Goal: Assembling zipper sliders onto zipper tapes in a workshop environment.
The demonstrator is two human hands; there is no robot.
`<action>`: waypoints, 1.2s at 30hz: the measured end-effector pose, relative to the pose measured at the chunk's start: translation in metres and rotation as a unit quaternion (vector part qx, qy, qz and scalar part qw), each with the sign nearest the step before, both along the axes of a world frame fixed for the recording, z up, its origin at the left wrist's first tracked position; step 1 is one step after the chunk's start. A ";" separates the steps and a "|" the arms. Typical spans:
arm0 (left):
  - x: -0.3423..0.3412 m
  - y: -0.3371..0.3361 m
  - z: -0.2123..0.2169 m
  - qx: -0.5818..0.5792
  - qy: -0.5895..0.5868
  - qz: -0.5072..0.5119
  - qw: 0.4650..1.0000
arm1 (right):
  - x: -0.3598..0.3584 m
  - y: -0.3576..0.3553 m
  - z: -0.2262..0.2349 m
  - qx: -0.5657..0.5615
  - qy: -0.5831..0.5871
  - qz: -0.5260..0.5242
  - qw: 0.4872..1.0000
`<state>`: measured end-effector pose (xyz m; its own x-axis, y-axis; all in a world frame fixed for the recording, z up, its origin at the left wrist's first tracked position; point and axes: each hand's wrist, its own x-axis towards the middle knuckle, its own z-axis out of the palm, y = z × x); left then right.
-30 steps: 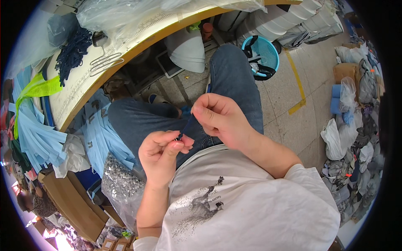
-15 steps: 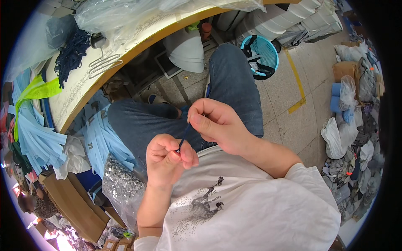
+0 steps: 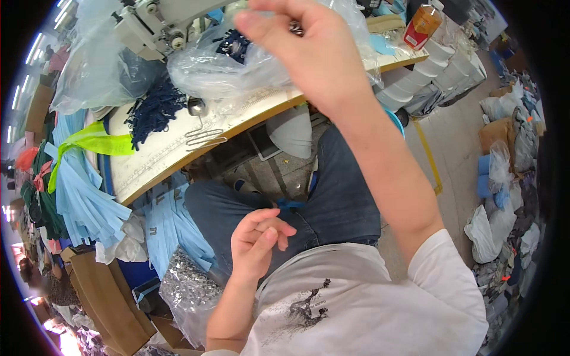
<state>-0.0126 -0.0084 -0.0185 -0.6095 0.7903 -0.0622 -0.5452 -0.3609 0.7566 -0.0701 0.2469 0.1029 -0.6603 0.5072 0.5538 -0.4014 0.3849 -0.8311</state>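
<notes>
- Light is bright and fairly even over the white table, whose bare top looks pale.
- Left of the table, toward the upper rim, ceiling tubes show as white streaks.
- Well below the table's left end, pinkish-white glare burns out detail.
- Under the table it is dim, with deep shadow.
- Above the table, the clear plastic bag carries glossy highlights, and the right hand has soft, slightly blurred fingertips.
- Right of the table, yellow floor tape bends with fisheye distortion.
</notes>
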 end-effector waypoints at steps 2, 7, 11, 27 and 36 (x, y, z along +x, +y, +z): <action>-0.008 -0.008 0.002 -0.028 0.023 0.027 0.999 | 0.002 -0.007 -0.004 -0.176 -0.029 0.047 0.983; -0.094 -0.016 0.020 -0.275 0.326 0.246 0.870 | 0.092 -0.043 -0.116 -0.519 -0.256 0.229 0.783; -0.198 -0.030 0.036 -0.456 0.563 0.338 0.600 | 0.144 -0.075 -0.167 -0.555 -0.360 0.219 0.717; -0.283 -0.070 0.032 -0.538 0.529 0.354 0.553 | 0.154 -0.080 -0.156 -0.515 -0.367 0.272 0.725; -0.178 -0.034 0.080 -0.186 0.213 0.284 0.916 | 0.157 -0.070 -0.145 -0.560 -0.282 0.315 0.713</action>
